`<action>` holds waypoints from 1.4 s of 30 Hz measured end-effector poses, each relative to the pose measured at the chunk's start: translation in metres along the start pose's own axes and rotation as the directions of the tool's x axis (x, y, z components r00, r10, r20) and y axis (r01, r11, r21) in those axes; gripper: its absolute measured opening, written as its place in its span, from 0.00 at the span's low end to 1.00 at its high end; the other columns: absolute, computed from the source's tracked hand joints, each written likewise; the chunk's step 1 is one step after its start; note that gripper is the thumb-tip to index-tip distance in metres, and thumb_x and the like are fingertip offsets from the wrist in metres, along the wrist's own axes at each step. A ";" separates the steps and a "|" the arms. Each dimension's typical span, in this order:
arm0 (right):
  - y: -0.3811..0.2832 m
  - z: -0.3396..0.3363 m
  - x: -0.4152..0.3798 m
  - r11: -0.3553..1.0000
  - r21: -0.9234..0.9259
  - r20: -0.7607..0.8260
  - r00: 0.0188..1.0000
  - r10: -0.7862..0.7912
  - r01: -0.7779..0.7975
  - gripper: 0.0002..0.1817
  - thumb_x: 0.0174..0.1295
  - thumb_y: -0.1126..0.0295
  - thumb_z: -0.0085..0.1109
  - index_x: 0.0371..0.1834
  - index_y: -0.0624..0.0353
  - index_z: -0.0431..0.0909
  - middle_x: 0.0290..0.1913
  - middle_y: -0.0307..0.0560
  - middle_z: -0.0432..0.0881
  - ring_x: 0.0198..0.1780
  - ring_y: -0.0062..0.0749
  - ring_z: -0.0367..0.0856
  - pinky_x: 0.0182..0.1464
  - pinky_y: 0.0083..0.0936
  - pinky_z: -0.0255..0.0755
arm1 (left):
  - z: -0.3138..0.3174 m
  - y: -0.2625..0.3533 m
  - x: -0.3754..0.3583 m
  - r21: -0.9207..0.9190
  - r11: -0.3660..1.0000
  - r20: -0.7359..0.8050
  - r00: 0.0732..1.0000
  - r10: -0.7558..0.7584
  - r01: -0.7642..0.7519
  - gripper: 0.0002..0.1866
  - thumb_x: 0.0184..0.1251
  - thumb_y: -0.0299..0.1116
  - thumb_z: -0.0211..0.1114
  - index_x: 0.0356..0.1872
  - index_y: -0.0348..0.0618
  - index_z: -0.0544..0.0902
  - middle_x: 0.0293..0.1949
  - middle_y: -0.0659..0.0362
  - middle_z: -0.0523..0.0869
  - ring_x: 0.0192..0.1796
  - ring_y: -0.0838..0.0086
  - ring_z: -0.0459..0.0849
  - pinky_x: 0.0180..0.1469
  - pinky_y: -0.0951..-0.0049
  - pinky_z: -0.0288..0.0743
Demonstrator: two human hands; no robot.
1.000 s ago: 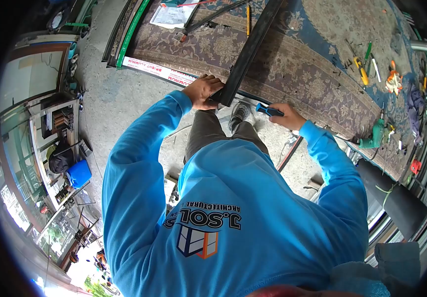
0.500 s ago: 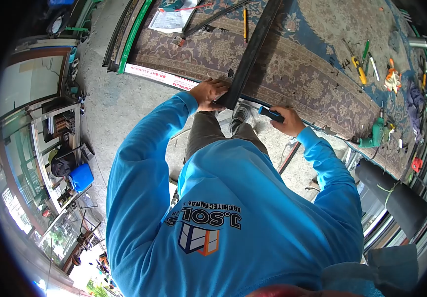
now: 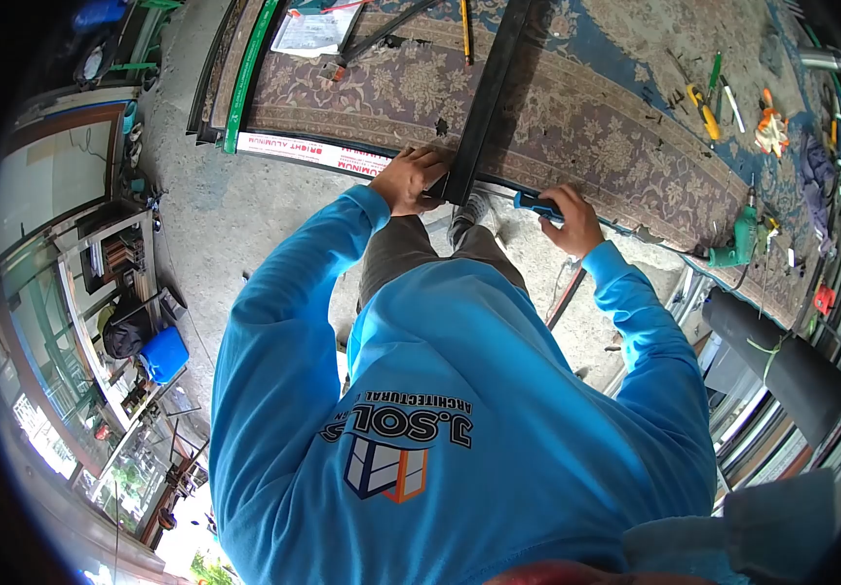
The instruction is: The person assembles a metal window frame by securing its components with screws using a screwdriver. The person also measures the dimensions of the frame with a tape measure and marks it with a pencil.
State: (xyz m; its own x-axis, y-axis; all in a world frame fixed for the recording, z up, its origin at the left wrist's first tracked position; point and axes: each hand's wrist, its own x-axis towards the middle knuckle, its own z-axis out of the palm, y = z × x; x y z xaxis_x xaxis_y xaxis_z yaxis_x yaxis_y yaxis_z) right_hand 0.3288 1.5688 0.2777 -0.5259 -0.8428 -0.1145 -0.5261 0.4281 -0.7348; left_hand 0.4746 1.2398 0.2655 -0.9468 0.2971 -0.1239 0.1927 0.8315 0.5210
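A dark aluminum bar (image 3: 486,107) runs away from me across the carpet-covered surface, its near end at the front edge. My left hand (image 3: 409,182) grips beside that near end, fingers curled and thumb low against it. In my right hand (image 3: 573,222) is a screwdriver with a blue and black handle (image 3: 538,206), its thin shaft pointing left toward the bar's end. A frame piece with white and red printed film (image 3: 315,153) lies along the front edge, left of my left hand.
Green-taped strip (image 3: 250,78) stands at the left. Paper sheet (image 3: 309,33), yellow pencil (image 3: 466,34) and a brush (image 3: 333,71) lie at the back. Yellow-handled tool (image 3: 704,114), white marker (image 3: 732,107) and green power drill (image 3: 735,244) are rightward. Dark roll (image 3: 776,366) sits at lower right.
The screwdriver has turned in my right hand; its shaft now shows, pointing at the bar's near end. My left hand stays at the bar, and the whole view has shifted slightly.
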 end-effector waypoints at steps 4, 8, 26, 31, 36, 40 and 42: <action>0.014 0.017 -0.005 0.740 0.597 -0.038 0.910 0.413 -0.311 0.13 0.58 0.68 0.65 0.45 0.56 0.78 0.42 0.44 0.80 0.46 0.34 0.79 0.50 0.28 0.73 | -0.007 0.007 -0.004 -0.035 0.999 -0.009 0.999 -0.039 0.039 0.33 0.49 0.41 0.76 0.57 0.41 0.77 0.57 0.52 0.77 0.63 0.53 0.73 0.65 0.48 0.65; 0.019 0.030 -0.020 0.111 0.862 0.258 0.618 0.742 -0.494 0.12 0.68 0.61 0.57 0.45 0.57 0.78 0.38 0.41 0.80 0.31 0.25 0.78 0.31 0.23 0.72 | -0.009 0.007 -0.002 -0.091 0.994 0.032 0.997 -0.063 0.066 0.33 0.49 0.40 0.76 0.58 0.42 0.76 0.55 0.53 0.77 0.62 0.53 0.73 0.65 0.48 0.65; 0.046 0.059 -0.048 -0.022 0.904 0.346 0.700 0.624 -0.427 0.13 0.71 0.59 0.53 0.50 0.53 0.76 0.41 0.38 0.78 0.32 0.22 0.72 0.33 0.25 0.69 | -0.020 0.008 0.003 0.024 0.998 0.149 0.987 -0.053 0.050 0.39 0.42 0.37 0.79 0.61 0.43 0.76 0.61 0.47 0.75 0.66 0.47 0.71 0.71 0.54 0.64; 0.026 0.068 -0.058 -0.027 0.992 0.120 0.819 0.561 -0.126 0.16 0.68 0.70 0.53 0.58 0.53 0.74 0.46 0.41 0.76 0.41 0.27 0.70 0.48 0.29 0.70 | -0.015 0.002 -0.001 0.066 0.998 0.140 0.990 -0.012 0.003 0.42 0.42 0.39 0.79 0.64 0.44 0.74 0.64 0.46 0.73 0.68 0.47 0.69 0.72 0.54 0.62; 0.010 0.066 -0.047 -0.250 0.952 0.306 0.614 0.728 -0.177 0.16 0.67 0.59 0.58 0.53 0.55 0.75 0.46 0.47 0.77 0.43 0.31 0.75 0.44 0.31 0.72 | -0.003 0.000 -0.003 0.091 0.996 0.098 0.995 0.014 -0.022 0.40 0.44 0.38 0.79 0.62 0.41 0.74 0.64 0.45 0.73 0.68 0.47 0.69 0.71 0.54 0.64; 0.054 0.048 -0.043 -0.018 0.795 0.479 0.609 0.632 -0.606 0.17 0.70 0.55 0.54 0.45 0.59 0.73 0.30 0.47 0.76 0.24 0.26 0.70 0.27 0.26 0.66 | 0.011 -0.001 -0.004 0.081 0.996 -0.015 0.999 0.048 -0.046 0.35 0.47 0.40 0.78 0.57 0.38 0.75 0.62 0.45 0.74 0.66 0.48 0.70 0.68 0.54 0.66; 0.046 0.049 -0.040 -0.042 0.855 0.430 0.659 0.617 -0.518 0.14 0.69 0.58 0.56 0.44 0.57 0.73 0.32 0.45 0.77 0.27 0.25 0.70 0.29 0.24 0.66 | 0.014 -0.003 -0.002 0.087 0.996 -0.035 0.999 0.031 -0.028 0.34 0.48 0.41 0.78 0.56 0.37 0.75 0.62 0.45 0.74 0.66 0.48 0.71 0.68 0.54 0.66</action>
State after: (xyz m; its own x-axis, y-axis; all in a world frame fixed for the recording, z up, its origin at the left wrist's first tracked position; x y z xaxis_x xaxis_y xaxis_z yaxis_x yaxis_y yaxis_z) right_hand 0.3578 1.6063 0.2157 -0.3841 -0.4316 -0.8162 0.8654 0.1397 -0.4811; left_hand 0.4798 1.2430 0.2522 -0.9487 0.3061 -0.0786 0.2405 0.8607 0.4487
